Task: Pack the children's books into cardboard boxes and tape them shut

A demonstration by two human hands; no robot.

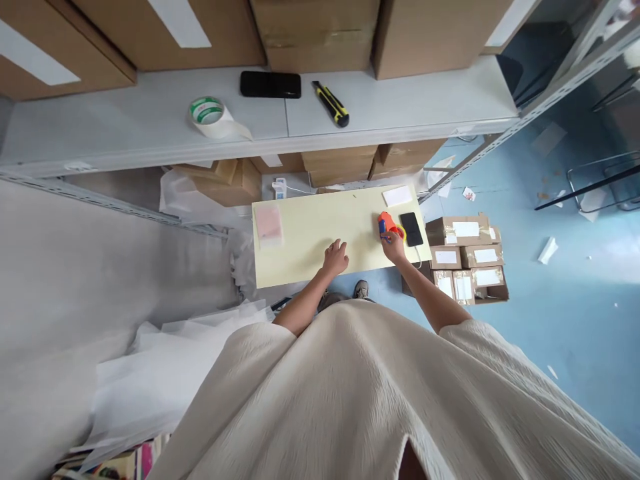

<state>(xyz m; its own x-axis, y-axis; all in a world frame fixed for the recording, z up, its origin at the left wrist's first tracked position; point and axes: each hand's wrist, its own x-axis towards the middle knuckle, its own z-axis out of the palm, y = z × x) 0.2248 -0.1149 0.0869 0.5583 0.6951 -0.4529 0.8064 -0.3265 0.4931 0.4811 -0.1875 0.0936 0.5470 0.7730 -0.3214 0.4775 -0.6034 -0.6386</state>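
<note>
My right hand (393, 247) is closed on the blue handle of an orange tape dispenser (388, 221). The dispenser rests at the right side of a pale yellow table (305, 230), with a yellow ring partly visible beside my fingers. Just to its right lies a black phone (411, 229) with a white cable. My left hand (336, 258) is near the table's front edge, fingers apart and holding nothing. A white pad (397, 195) sits at the back right corner, and a pinkish stack of sheets (269, 223) lies at the left end.
A grey shelf (150, 127) crosses above the table, bearing a tape roll (207, 113), another black phone (271, 85), a yellow-black utility knife (331, 104) and large cartons (320, 40). Small cardboard boxes (467, 257) are stacked at right. White foam sheets (165, 360) lie at left.
</note>
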